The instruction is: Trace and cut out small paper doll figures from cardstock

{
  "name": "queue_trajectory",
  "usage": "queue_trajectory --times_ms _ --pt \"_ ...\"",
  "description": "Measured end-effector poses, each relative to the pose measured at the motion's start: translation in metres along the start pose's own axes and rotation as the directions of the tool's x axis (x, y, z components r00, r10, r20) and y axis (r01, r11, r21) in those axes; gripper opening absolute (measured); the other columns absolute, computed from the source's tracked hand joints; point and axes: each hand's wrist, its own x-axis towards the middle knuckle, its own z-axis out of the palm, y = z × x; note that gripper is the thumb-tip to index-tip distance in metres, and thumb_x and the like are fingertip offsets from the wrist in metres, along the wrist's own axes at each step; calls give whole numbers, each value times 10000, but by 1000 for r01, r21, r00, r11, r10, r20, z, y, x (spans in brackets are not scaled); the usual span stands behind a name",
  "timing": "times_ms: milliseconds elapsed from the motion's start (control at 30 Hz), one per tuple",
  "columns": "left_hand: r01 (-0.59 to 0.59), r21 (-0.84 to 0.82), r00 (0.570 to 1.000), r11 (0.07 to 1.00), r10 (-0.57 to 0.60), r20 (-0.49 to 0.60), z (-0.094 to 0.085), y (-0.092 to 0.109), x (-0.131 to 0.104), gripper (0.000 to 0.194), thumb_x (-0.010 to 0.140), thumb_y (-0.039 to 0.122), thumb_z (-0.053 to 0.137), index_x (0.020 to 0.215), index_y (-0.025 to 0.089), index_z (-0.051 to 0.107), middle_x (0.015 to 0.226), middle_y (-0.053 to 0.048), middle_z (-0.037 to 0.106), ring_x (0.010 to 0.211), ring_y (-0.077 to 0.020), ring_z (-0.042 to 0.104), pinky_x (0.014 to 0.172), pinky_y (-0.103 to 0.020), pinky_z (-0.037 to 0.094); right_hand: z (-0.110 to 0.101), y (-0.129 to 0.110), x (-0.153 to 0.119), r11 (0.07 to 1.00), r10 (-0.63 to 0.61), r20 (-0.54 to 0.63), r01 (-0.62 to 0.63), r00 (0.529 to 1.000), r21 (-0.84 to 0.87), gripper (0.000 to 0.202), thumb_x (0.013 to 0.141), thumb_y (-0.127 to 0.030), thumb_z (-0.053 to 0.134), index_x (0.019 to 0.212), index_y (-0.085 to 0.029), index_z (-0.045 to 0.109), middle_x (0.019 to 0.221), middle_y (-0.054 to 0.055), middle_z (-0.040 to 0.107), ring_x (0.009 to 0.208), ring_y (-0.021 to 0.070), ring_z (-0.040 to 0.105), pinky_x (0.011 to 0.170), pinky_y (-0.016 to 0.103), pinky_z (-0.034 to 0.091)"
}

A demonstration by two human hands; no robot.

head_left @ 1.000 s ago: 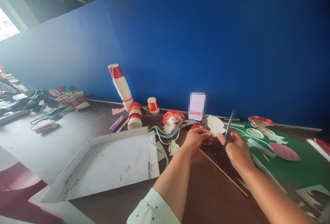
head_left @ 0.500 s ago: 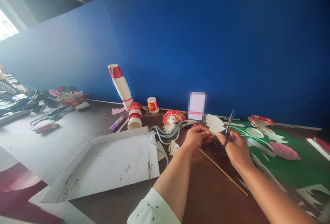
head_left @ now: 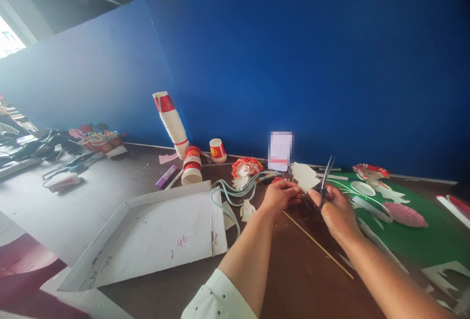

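Note:
A pale cream paper cutout (head_left: pixel 305 177) is pinched at its lower edge by the fingers of my left hand (head_left: pixel 281 195). My right hand (head_left: pixel 332 206) is closed around dark-handled scissors (head_left: pixel 326 179), whose blades point up and look slightly apart. The thumb of that hand lies close to the cutout's lower right edge. Below the hands a thin wooden stick (head_left: pixel 317 244) lies slantwise on the brown table (head_left: pixel 293 280). Another small cutout (head_left: pixel 247 210) rests left of my left wrist, near pale blue cords (head_left: pixel 238 192).
A shallow white box lid (head_left: pixel 157 240) lies at left. Behind it are stacked paper cups (head_left: pixel 174 128), a lone cup (head_left: pixel 218 150) and a purple glue stick (head_left: pixel 166 175). A green mat (head_left: pixel 422 240) at right bears a pink oval piece (head_left: pixel 406 215). A blue partition (head_left: pixel 293 64) stands behind.
Almost nothing differs. The cream cutout has tilted very slightly between my hands, which keep the same grip and place.

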Motion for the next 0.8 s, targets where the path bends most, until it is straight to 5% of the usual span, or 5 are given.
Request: queue_trajectory --times_ms 533,800 --pt "-4 48 1000 999 3 22 0 2 -1 272 636 267 862 700 103 653 672 -34 641 599 -87 592 656 -231 501 -2 6 2 1000 2 39 -2 999 -2 373 649 -379 754 970 -207 671 815 7 712 728 193 628 715 312 489" --pt "-21 68 1000 997 20 19 0 3 -1 265 629 262 849 653 116 629 640 -12 596 603 -83 566 646 -229 489 -6 9 8 1000 -4 -93 4 996 -6 465 664 -384 762 1086 -209 680 800 0 675 680 164 575 625 273 438"
